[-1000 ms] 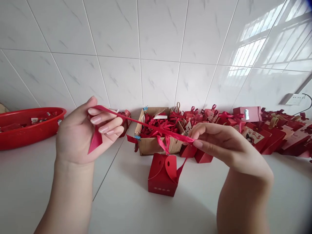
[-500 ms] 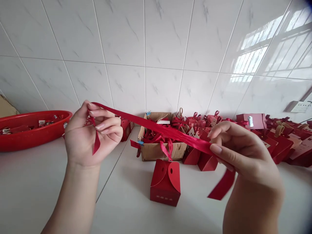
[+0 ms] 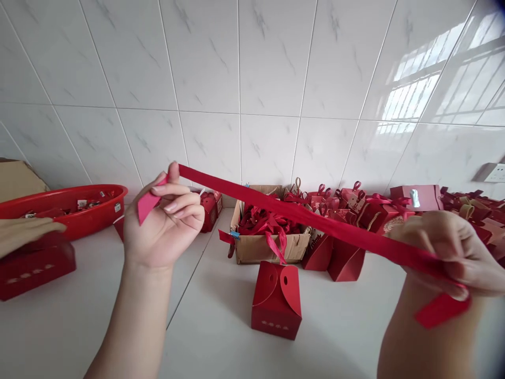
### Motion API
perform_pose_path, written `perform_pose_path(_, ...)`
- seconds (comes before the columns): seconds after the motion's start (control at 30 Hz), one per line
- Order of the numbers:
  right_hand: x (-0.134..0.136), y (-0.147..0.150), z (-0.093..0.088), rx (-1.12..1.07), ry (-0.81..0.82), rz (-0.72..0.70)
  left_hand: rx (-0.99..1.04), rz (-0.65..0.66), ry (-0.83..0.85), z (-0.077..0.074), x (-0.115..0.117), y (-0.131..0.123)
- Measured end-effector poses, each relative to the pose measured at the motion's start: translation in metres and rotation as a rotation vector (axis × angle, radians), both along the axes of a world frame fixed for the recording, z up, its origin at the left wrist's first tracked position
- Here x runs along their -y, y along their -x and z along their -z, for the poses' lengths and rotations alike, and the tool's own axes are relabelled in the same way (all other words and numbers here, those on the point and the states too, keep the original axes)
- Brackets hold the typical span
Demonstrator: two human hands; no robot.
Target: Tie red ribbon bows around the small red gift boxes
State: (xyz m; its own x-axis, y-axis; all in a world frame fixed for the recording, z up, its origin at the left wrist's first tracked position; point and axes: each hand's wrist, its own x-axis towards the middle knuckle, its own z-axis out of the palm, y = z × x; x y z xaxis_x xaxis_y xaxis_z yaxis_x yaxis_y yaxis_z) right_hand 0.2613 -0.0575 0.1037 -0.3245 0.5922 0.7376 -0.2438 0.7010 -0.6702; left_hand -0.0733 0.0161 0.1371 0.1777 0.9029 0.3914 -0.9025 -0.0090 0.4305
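Observation:
A red ribbon (image 3: pixel 284 209) stretches taut in the air between my two hands, sloping down to the right. Its left end is pinched between thumb and finger of my left hand (image 3: pixel 161 226), a short tail hanging over the palm. My right hand (image 3: pixel 453 252), slightly blurred, grips the other end, with a tail dangling below the fingers. Below the ribbon, a small red gift box (image 3: pixel 276 302) stands on the white tabletop, its curved flaps folded together at the top, two holes showing and pale lettering on the front. Neither hand touches the box.
Behind the box stands a cardboard box (image 3: pixel 272 248) full of red ribbons. Many red gift boxes (image 3: pixel 347 258) with ribbon loops crowd the right. At left are a red basin (image 3: pixel 94 218) of small items and another person's hand (image 3: pixel 27 231) over a red box (image 3: pixel 37 268). Tiled wall behind.
My right hand has moved right, drawing the ribbon out longer between my hands. Another person's hand with a red box has come in at the left edge. The view has shifted slightly left.

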Motion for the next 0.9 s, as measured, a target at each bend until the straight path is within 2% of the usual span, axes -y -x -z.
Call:
perform_pose_path(0.07, -0.01, -0.007, 0.002, -0.044, -0.085, -0.182, -0.009, -0.005, 0.006, 0.001, 0.001, -0.002)
perform_pose_path(0.1, -0.015, -0.01, 0.003, -0.088, -0.105, -0.206, -0.016, -0.012, 0.006, 0.001, 0.001, -0.003)
perform_pose_path(0.17, -0.023, -0.013, 0.003, -0.228, -0.093, -0.13, -0.041, -0.041, 0.003, 0.001, 0.002, -0.005)
perform_pose_path(0.33, -0.028, -0.004, 0.0, -0.554, 0.09, 0.288, -0.122, -0.118, -0.015, 0.0, 0.006, -0.008)
perform_pose_path(0.4, -0.028, 0.002, -0.002, -0.618, 0.111, 0.37, -0.147, -0.124, -0.027, -0.001, 0.008, -0.01)
perform_pose_path(0.47, -0.03, 0.007, -0.003, -0.691, 0.135, 0.353, -0.169, -0.131, -0.048, -0.002, 0.01, -0.011)
perform_pose_path(0.6, -0.034, 0.009, -0.007, -0.913, 0.253, 0.222, -0.223, -0.173, -0.094, -0.003, 0.013, -0.014)
perform_pose_path(0.73, -0.036, 0.01, -0.012, -1.087, 0.318, 0.205, -0.385, -0.4, -0.167, -0.004, 0.018, -0.013)
perform_pose_path(0.9, -0.035, 0.014, -0.015, -1.167, 0.322, 0.238, -0.754, -0.72, -0.386, 0.002, 0.023, -0.013)
